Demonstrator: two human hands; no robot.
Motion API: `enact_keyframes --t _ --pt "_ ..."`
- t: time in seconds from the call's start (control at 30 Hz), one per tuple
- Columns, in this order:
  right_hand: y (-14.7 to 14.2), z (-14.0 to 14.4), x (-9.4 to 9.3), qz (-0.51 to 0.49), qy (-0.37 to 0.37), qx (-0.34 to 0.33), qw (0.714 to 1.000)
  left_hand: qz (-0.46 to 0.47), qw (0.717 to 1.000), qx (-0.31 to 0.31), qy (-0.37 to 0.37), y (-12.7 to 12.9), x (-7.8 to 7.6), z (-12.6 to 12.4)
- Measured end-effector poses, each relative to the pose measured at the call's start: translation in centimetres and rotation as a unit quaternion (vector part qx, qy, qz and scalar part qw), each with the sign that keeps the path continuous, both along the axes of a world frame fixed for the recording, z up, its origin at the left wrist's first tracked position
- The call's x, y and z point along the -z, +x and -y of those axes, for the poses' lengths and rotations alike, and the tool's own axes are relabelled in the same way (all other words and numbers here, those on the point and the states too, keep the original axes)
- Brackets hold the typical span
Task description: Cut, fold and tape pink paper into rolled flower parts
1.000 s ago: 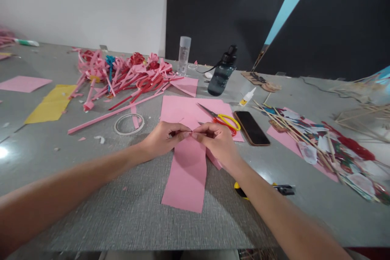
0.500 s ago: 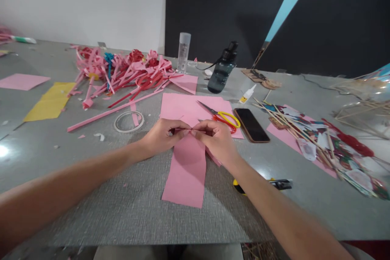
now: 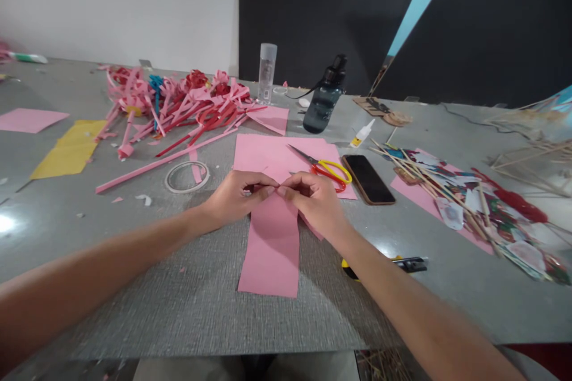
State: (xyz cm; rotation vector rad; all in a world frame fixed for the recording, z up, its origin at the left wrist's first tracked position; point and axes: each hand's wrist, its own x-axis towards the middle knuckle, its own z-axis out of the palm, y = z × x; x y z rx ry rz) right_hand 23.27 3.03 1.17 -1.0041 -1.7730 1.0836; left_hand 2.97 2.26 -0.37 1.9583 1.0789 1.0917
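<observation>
A pink paper strip (image 3: 272, 250) hangs toward me from between my hands, its lower end over the grey table. My left hand (image 3: 239, 195) pinches its top edge between thumb and forefinger. Right beside it, my right hand (image 3: 315, 199) pinches the same edge, the fingertips of both hands nearly touching. The exact fold under the fingers is hidden. Just behind the hands lie pink sheets (image 3: 259, 152), with scissors (image 3: 333, 172) with yellow and red handles on top. Another pink piece (image 3: 310, 226) shows partly under my right hand.
Left of my hands lies a tape roll (image 3: 186, 177); behind it is a heap of pink and red paper strips (image 3: 179, 98). To the right are a phone (image 3: 369, 178), a glue bottle (image 3: 362, 133), a cutter knife (image 3: 411, 264) and sticks with scraps (image 3: 469, 205). A dark bottle (image 3: 322, 104) stands behind.
Both hands keep their pinch on the pink paper. The view has shifted slightly, and the strip's lower end sits a little higher in the picture.
</observation>
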Motion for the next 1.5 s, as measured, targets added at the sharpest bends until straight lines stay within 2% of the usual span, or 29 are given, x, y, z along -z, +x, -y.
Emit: enact_keyframes --t 0.6,0.9,1.23,1.5 --pt "0.00 -0.14 0.44 0.007 0.020 0.015 1.000 0.013 1.000 0.006 0.008 -0.04 0.25 -0.15" --pt "0.13 -0.35 0.27 -0.008 -0.045 -0.012 0.999 -0.008 1.000 -0.009 0.028 -0.01 0.36 -0.18" --pt "-0.02 -0.12 0.23 0.007 0.001 0.006 1.000 -0.013 0.999 -0.024 0.023 0.10 0.14 -0.12" --pt "0.17 -0.53 0.35 -0.015 -0.060 -0.016 0.998 -0.014 0.999 -0.028 0.035 0.08 0.31 -0.06"
